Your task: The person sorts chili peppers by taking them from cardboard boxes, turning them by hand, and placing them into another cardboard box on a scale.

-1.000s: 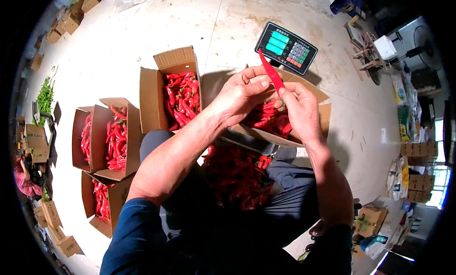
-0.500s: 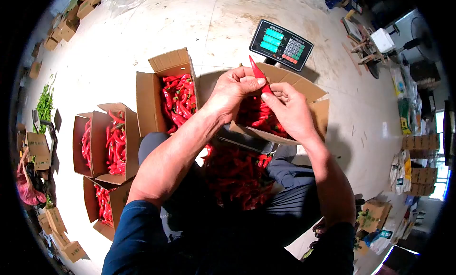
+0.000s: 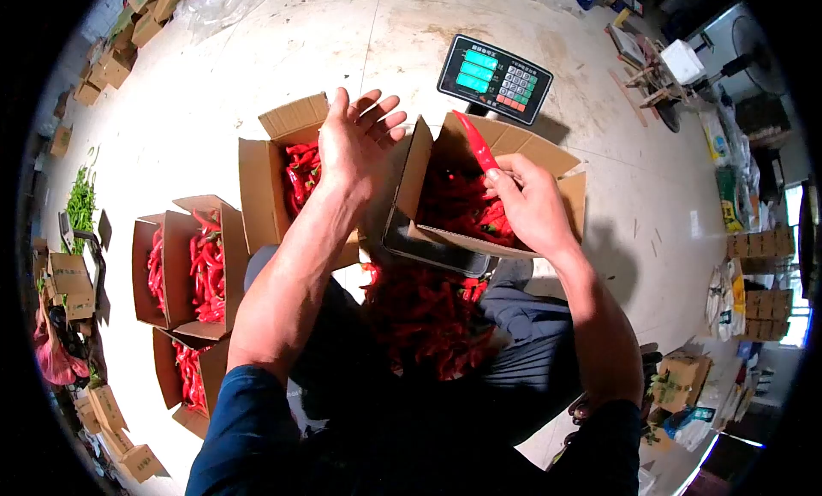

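My right hand (image 3: 533,203) pinches a long red chili pepper (image 3: 476,143) by its lower end, tip pointing up. Below it is an open cardboard box (image 3: 522,143) with red chilies (image 3: 467,203) inside, resting on the platform of a weighing scale (image 3: 437,254). Palm up with fingers spread, my left hand (image 3: 353,145) holds nothing. It hovers over the right side of another open box (image 3: 257,183) of red chilies, hiding part of it. A heap of loose red chilies (image 3: 428,316) lies between my legs.
The scale's lit display (image 3: 495,78) stands behind the box. To the left are more boxes of chilies (image 3: 207,269). Green peppers (image 3: 82,200) lie at the far left, near a person in pink (image 3: 58,355). A fan (image 3: 758,59) stands at the right.
My left hand has let go of the chili and swung left, opening its fingers. My right hand keeps hold of the chili, nearly in the same place.
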The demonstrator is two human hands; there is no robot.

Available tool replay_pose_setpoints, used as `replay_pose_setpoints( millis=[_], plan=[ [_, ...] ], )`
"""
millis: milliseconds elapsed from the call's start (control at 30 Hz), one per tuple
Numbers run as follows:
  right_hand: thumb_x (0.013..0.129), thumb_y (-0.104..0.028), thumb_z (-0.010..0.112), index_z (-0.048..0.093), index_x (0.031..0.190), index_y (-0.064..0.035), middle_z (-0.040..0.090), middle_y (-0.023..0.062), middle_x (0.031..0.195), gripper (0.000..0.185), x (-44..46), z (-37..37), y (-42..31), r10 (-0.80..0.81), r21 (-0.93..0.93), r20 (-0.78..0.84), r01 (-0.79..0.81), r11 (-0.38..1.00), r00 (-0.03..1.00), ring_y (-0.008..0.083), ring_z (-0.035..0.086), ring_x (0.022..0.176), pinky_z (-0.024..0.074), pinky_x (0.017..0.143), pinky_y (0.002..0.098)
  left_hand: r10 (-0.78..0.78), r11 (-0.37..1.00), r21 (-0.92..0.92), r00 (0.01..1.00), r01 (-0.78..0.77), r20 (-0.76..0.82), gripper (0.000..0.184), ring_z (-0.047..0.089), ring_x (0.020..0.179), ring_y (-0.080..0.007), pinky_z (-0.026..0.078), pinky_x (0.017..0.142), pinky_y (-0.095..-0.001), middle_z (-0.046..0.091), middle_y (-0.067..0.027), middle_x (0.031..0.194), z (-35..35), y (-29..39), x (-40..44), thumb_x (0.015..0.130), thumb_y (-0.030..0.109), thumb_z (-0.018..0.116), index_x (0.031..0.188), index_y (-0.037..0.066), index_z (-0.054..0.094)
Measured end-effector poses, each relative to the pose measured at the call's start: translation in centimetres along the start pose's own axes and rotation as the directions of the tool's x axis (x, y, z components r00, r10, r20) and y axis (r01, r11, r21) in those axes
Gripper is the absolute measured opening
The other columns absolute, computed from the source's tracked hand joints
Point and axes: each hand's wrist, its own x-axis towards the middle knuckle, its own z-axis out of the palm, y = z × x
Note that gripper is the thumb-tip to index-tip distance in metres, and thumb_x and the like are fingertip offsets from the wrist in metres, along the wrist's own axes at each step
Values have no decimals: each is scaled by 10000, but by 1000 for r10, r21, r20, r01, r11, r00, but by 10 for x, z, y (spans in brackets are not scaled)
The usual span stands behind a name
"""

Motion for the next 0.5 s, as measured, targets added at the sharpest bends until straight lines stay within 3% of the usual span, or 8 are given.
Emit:
replay_pose_setpoints(
  millis=[167,200,267,300,367,400,433,500],
  plan=[
    [978,-157,571,626,1082,11,693,109,892,205,-8,-5,3,-34,-184,-59,23,983,998,159,640,768,515,724,320,-71,995,79,992,63,103,384,593,928,-236,468,836,-354,610,-139,1139,-9,-15,7,998,339,527,1189,6,522],
    [968,-174,577,633,1063,-7,685,137,884,200,-10,-6,4,-50,-213,-70,34,976,996,229,644,787,511,724,359,-85,993,99,986,72,141,353,594,919,-227,468,829,-348,612,-133,1130,-8,-19,11,987,300,562,1180,6,526],
    [949,-209,589,648,1026,-44,669,194,869,191,-11,-5,8,-76,-278,-95,47,959,993,369,653,826,501,725,438,-142,947,307,980,93,140,280,611,874,-164,463,825,-315,662,-65,1021,8,-14,-6,931,189,649,1142,18,583],
    [951,-221,581,643,1002,-44,667,197,818,194,-11,-4,10,-122,-215,-111,96,972,986,388,654,812,497,718,467,-193,910,400,966,109,175,275,622,869,-156,467,813,-304,673,-52,1018,14,-16,-13,931,179,649,1147,16,599],
    [957,-222,585,641,1053,-42,681,171,876,212,-13,-10,5,-40,-213,-33,32,977,999,306,654,783,502,718,403,-309,824,559,900,92,308,283,644,863,-137,482,764,-271,695,-35,1020,22,-22,-25,925,147,660,1177,21,627],
    [960,-223,587,640,1079,-41,688,158,905,224,-13,-11,2,-2,-209,12,4,978,1000,266,654,768,505,719,371,-324,850,515,883,113,341,292,643,847,-123,487,725,-259,693,-28,987,19,-32,-28,920,154,675,1186,40,629],
    [964,-220,563,637,1063,-36,684,187,954,222,-14,-10,1,37,-220,47,-25,975,998,335,663,867,505,772,416,-353,846,518,862,127,365,278,643,835,-124,488,717,-261,690,-32,979,19,-39,-32,923,158,674,1174,46,634],
    [965,-215,554,639,1048,-36,679,199,985,214,-14,-11,-7,62,-308,61,-40,951,996,368,649,933,498,803,445,-388,826,540,860,164,332,283,643,807,-138,486,669,-268,679,-55,967,20,-51,-33,926,183,676,1169,47,624]
  ],
)
